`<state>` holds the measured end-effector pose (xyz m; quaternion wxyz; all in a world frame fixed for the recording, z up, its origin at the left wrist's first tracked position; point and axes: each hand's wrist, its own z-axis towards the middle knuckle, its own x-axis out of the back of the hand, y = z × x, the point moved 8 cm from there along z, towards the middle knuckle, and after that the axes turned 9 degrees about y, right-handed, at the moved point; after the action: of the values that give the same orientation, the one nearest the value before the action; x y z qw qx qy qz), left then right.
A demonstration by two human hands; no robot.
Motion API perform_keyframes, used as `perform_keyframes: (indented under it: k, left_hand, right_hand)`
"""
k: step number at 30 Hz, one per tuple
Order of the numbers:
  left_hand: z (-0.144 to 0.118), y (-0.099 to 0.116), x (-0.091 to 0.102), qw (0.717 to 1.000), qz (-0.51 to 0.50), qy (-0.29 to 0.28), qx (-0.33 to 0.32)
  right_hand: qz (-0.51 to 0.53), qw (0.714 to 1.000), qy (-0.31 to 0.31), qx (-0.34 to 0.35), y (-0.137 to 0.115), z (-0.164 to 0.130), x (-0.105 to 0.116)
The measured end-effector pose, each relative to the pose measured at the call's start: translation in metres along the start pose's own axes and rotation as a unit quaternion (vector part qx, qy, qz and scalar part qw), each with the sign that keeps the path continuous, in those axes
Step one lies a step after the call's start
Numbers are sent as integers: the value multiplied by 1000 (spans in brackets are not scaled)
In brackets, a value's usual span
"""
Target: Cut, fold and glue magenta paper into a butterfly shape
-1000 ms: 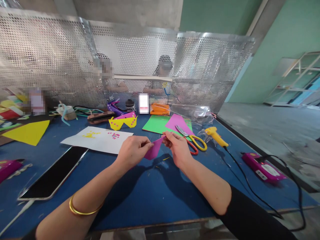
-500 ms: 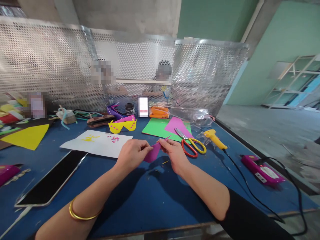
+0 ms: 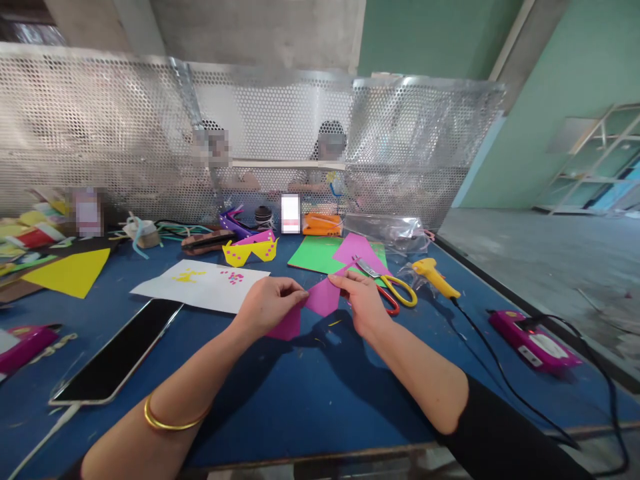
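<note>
Both hands hold a piece of magenta foam sheet [image 3: 323, 297] just above the blue table [image 3: 310, 393], near its middle. My left hand [image 3: 267, 303] pinches the piece's left part, and a lower flap of it shows beneath the fingers. My right hand [image 3: 363, 303] pinches the upper right corner. The piece is spread between the two hands. Red and yellow handled scissors [image 3: 393, 290] lie right behind my right hand.
A white sheet with yellow and pink bits [image 3: 203, 285], a dark phone [image 3: 120, 353], a yellow glue gun [image 3: 437, 275] with its black cable, green and pink sheets [image 3: 320, 253], a yellow mask [image 3: 249, 251] and magenta devices [image 3: 535, 339] lie around. Behind a perforated metal screen [image 3: 280, 127] sit two people.
The magenta piece, folded narrow between the fingers before, is now spread wider between the hands. My right hand has shifted slightly right and up.
</note>
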<state>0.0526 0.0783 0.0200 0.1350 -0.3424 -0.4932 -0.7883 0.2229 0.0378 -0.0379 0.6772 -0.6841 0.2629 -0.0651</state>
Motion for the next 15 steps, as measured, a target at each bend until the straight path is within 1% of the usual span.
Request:
perform_keyframes:
  k: [4, 6, 11, 15]
  left_hand:
    - [-1, -1, -1, 1000, -12, 10, 7]
    - [-1, -3, -4, 1000, -20, 0, 13]
    - [3, -13, -6, 998, -42, -29, 42]
    - [5, -17, -4, 998, -39, -34, 40]
  right_hand:
    - [8, 999, -37, -24, 9, -7, -10]
    - [15, 998, -42, -35, 14, -6, -12]
    - [33, 998, -2, -46, 14, 5, -1]
    - [41, 997, 23, -53, 7, 9, 6]
